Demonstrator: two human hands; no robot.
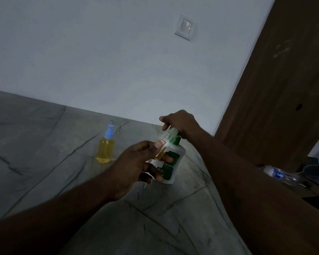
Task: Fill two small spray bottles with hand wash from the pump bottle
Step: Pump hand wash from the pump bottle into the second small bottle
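Left hand (136, 162): its grip pinches the uncapped spray bottle (166, 141), tilted, neck at the pump bottle (172, 162) spout. Right hand (180, 122): its grip is curled over the pump head. A filled, blue-capped spray bottle (105, 150) stands left on the desk (44, 144).

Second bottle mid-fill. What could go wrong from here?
1. The open bottle is tilted with a narrow neck; soap from the pump bottle could miss and run onto the counter.
2. The left hand only pinches it; a hard press by the right hand might knock it loose.
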